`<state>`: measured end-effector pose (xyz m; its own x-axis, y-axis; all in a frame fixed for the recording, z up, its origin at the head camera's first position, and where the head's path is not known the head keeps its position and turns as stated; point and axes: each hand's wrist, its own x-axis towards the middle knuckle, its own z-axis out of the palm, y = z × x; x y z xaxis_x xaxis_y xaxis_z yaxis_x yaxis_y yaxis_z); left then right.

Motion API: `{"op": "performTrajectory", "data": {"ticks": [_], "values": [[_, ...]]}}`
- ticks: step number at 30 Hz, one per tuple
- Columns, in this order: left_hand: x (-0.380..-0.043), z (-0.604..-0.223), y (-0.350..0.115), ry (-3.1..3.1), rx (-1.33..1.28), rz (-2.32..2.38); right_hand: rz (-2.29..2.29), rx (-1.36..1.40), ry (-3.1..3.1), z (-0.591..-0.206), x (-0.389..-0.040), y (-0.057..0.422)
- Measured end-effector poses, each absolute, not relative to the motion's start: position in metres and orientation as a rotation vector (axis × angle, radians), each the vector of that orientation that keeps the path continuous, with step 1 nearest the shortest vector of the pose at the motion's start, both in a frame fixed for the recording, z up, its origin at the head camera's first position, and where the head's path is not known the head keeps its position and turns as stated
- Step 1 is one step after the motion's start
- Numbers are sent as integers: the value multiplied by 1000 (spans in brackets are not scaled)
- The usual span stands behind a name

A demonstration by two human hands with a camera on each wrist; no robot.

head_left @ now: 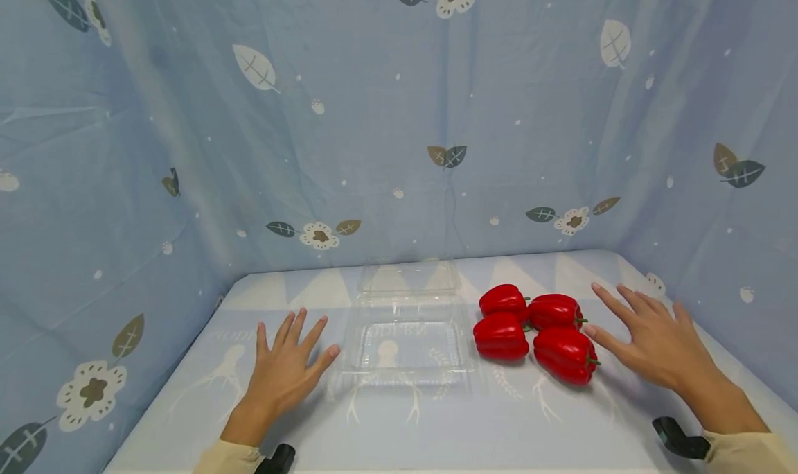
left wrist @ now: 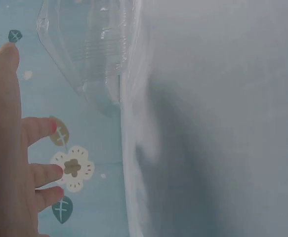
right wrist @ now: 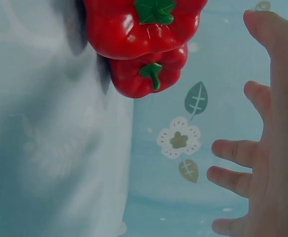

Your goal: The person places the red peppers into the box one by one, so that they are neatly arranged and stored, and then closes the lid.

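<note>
Several red bell peppers (head_left: 564, 355) with green stems lie bunched on the right half of the table. Left of them stands a clear plastic clamshell box (head_left: 408, 371), its lid (head_left: 408, 278) folded back toward the curtain. My left hand (head_left: 283, 373) hovers beside the box's left side, fingers spread and holding nothing. To the right of the peppers my right hand (head_left: 657, 342) is held with spread fingers, its thumb near the closest pepper. Two peppers show in the right wrist view, the nearer pepper (right wrist: 144, 37) partly cut off. A corner of the box (left wrist: 92, 49) appears in the left wrist view.
A pale patterned cloth covers the table (head_left: 486, 432). Blue curtains (head_left: 374, 148) printed with leaves and flowers close in the back and both sides. Dark wrist devices (head_left: 681, 438) sit by the cream sleeves.
</note>
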<state>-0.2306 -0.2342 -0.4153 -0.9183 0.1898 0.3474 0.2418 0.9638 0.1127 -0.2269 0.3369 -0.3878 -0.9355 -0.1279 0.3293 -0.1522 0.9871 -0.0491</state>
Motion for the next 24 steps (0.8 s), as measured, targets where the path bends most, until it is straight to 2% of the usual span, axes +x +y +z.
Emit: {"op": "performTrajectory", "data": {"ticks": [9, 24], "values": [[-227, -420, -229, -2797, -287, -391, 225, 252, -2792, -392, -222, 335], [-224, -421, -216, -2788, -235, -673, 530, 162, -2897, -407, -217, 329]]}}
